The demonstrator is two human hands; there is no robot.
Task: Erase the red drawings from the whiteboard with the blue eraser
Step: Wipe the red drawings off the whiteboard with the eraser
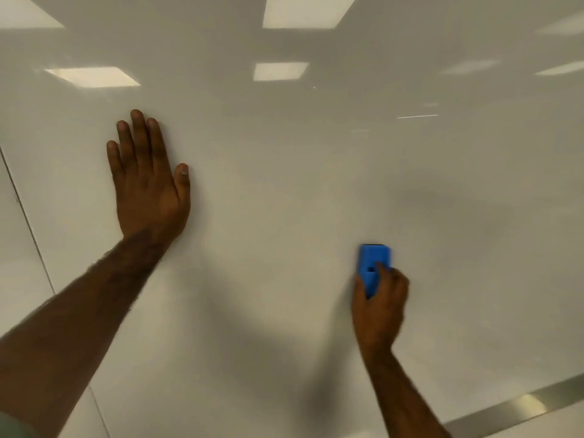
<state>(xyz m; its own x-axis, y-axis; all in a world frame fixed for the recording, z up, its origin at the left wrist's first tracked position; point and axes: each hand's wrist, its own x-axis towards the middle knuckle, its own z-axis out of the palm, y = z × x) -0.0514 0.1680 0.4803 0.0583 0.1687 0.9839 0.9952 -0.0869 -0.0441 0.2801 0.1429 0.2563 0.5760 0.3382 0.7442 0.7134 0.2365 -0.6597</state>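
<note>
The glossy whiteboard [284,191] fills almost the whole view, and no red marks show on it. My left hand [148,184] lies flat against the board at the left, fingers together and pointing up, holding nothing. At the lower right my right hand [379,305] grips the blue eraser [373,263] and presses it against the board. The eraser's lower end is hidden under my fingers, and the hand is slightly blurred.
A metal ledge [518,409] runs along the board's bottom edge at the lower right. A thin seam [28,216] slants down the left side between panels. Ceiling lights reflect in the board's upper part [303,11].
</note>
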